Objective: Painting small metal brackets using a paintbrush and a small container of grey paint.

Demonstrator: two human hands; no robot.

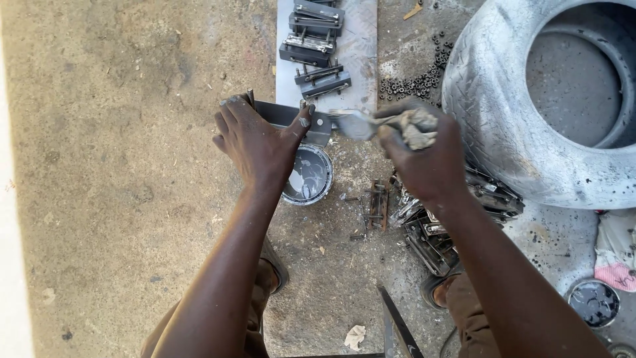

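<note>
Two hands meet over one metal bracket above a paint tin.
Left hand spreads flat, fingers gripping the bracket, whose long axis runs left to right; right hand, just beside its right end, is closed around a rag-wrapped brush touching it.

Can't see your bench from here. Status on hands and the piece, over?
Left hand steadying metal bracket over paint tin. Right hand in closed grip on rag-wrapped brush, tip at bracket. Nothing between.
</note>
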